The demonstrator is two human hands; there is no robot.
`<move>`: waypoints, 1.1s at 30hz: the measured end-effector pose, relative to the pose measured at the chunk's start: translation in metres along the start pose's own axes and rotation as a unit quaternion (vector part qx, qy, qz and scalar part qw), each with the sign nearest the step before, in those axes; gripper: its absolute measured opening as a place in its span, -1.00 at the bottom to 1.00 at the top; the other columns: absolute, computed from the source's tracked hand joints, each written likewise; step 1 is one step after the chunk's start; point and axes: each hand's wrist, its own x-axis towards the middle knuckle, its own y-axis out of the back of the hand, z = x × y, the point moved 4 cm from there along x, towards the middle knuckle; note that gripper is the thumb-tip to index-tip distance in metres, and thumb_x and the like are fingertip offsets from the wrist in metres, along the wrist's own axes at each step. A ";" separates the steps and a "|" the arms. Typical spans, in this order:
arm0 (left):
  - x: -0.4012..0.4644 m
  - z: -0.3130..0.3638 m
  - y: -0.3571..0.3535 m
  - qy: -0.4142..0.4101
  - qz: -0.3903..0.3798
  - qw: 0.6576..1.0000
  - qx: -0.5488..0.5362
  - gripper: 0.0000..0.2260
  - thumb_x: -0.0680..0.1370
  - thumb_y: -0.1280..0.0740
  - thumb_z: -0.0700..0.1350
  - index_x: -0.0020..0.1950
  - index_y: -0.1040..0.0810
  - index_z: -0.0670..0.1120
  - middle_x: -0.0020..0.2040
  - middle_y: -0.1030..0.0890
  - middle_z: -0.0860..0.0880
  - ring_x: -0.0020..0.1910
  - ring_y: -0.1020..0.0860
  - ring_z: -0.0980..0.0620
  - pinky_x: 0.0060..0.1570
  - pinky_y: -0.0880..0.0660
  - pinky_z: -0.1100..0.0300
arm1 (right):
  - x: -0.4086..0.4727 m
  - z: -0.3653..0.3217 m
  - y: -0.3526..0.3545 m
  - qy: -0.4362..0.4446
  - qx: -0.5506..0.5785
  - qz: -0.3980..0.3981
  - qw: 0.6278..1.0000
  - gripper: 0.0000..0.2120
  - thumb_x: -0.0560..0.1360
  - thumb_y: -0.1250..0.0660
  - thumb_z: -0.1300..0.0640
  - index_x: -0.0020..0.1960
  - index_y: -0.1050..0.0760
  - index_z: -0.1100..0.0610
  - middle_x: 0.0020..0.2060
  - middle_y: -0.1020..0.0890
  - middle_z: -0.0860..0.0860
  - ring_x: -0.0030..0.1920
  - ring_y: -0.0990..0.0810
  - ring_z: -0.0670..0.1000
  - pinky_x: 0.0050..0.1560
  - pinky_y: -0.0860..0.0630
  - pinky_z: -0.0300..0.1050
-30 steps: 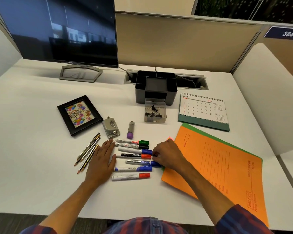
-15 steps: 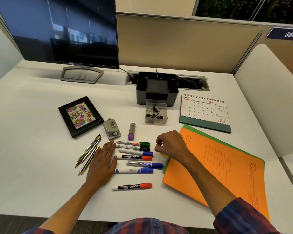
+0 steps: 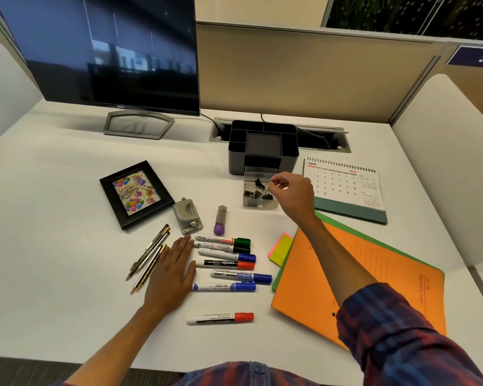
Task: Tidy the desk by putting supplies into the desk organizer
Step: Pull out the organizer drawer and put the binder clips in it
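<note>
The black desk organizer (image 3: 236, 160) stands at the back middle of the desk. In front of it sits a clear box of black binder clips (image 3: 260, 203). My right hand (image 3: 293, 193) hovers over that box with thumb and fingertips pinched together; I see nothing between them. My left hand (image 3: 170, 271) lies flat on the desk between several pencils (image 3: 148, 257) and a row of markers (image 3: 223, 263). One red-capped marker (image 3: 221, 318) lies apart, nearer to me. Pink and yellow sticky notes (image 3: 280, 249) lie beside the markers.
A metal hole punch (image 3: 187, 215) and a purple-capped tube (image 3: 220, 220) lie behind the markers. A framed picture (image 3: 135, 195) is at the left and a monitor (image 3: 109, 51) at the back left. At the right lie a desk calendar (image 3: 346, 185) and an orange folder (image 3: 388, 274).
My right hand has lifted off the right ends of the markers and moved back over the clip box. One red marker has slid nearer to me. The sticky notes are now uncovered.
</note>
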 end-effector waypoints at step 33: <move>0.052 0.029 0.037 0.037 0.151 0.981 -0.116 -0.67 0.54 -0.14 0.01 -0.03 -0.59 -0.17 -0.10 -0.64 -0.12 -0.16 -0.57 -0.07 -0.24 -0.45 0.14 | -0.008 0.072 -0.035 -0.181 0.043 -0.025 0.982 -0.69 0.54 -0.34 0.03 0.22 -0.54 0.15 -0.03 -0.69 0.07 -0.05 -0.65 0.08 0.00 -0.57 -0.01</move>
